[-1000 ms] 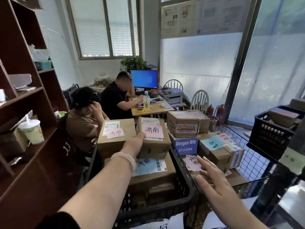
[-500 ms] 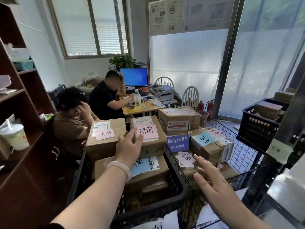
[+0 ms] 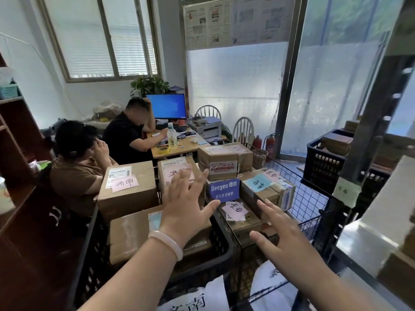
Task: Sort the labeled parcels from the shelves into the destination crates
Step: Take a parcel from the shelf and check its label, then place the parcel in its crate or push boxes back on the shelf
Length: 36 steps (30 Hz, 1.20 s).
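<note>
A black plastic crate [image 3: 226, 252] in front of me holds several cardboard parcels with pink labels. My left hand [image 3: 186, 203] hovers with spread fingers in front of one such parcel [image 3: 166, 173] and holds nothing. Left of it stands another pink-labelled parcel [image 3: 128, 189]. My right hand [image 3: 285, 234], fingers straight and apart, hangs empty over a wire basket [image 3: 312, 198] that holds several more parcels, among them a blue-labelled parcel [image 3: 260, 187] and a blue box [image 3: 222, 189].
Two people sit behind the crates at a desk [image 3: 179, 147] with a monitor [image 3: 166, 106]. A brown wooden shelf [image 3: 15, 153] stands at left. A second black crate [image 3: 325, 158] with parcels sits at right, beside a metal rack [image 3: 379, 122].
My left hand has let go of the pink-labelled parcel and drawn back with fingers spread. The view has swung right, and my right hand stays open over the wire basket.
</note>
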{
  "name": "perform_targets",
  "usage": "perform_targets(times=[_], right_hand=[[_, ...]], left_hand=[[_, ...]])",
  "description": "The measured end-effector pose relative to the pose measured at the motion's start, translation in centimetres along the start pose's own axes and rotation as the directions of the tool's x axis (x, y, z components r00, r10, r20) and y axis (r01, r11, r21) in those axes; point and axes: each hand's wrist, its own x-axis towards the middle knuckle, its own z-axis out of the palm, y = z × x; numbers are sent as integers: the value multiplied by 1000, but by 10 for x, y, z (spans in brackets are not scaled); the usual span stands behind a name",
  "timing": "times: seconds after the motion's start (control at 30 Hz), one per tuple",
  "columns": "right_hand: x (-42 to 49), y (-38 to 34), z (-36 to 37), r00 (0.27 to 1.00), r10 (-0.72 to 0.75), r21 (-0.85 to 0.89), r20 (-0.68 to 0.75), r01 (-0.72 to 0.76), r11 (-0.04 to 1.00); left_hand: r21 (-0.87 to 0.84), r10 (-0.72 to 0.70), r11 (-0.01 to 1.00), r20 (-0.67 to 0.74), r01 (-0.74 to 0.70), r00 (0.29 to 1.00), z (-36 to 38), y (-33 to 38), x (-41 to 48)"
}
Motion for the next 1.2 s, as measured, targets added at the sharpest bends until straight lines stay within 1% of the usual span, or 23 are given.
perform_targets(times=[0.07, 0.17, 0.23, 0.37, 0.5, 0.63, 0.77, 0.87, 0.97, 1.07, 1.13, 1.2], right_hand=[[-6, 10, -11, 999, 2, -116, -54, -8, 993], [-22, 30, -35, 990, 49, -239, -131, -79, 968], [-38, 46, -54, 982, 98, -298, -160, -143, 944], [-88, 81, -92, 956, 186, -352, -226, -259, 899], [-144, 113, -133, 908, 248, -333, -338, -362, 871], [-203, 141, -173, 858, 292, -347, -424, -451, 822], [-260, 164, -204, 784, 352, -289, -511, -543, 789], [-297, 180, -224, 744, 381, -268, -549, -588, 763], [-329, 194, -242, 695, 439, -206, -570, -638, 742], [-356, 208, -260, 649, 484, -138, -587, -669, 730], [-373, 217, -269, 641, 503, -130, -580, -682, 720], [-389, 225, -276, 622, 527, -113, -579, -701, 704]], left_hand=[[-17, 73, 997, 45, -72, 996, 8, 27, -4], [-64, 233, 972, 85, -228, 969, 23, 77, -14], [-106, 328, 942, 83, -319, 941, 31, 113, -22], [-216, 457, 878, 108, -428, 883, 49, 190, -40], [-322, 571, 798, 133, -509, 810, 65, 268, -65], [-425, 648, 718, 118, -552, 752, 71, 341, -93], [-521, 724, 632, 134, -574, 676, 78, 403, -127], [-572, 763, 582, 139, -578, 631, 82, 445, -153], [-603, 800, 534, 134, -593, 584, 84, 490, -173], [-606, 812, 534, 173, -589, 558, 88, 535, -186], [-566, 800, 574, 231, -592, 554, 92, 562, -190], [-487, 771, 632, 315, -602, 554, 100, 586, -192]])
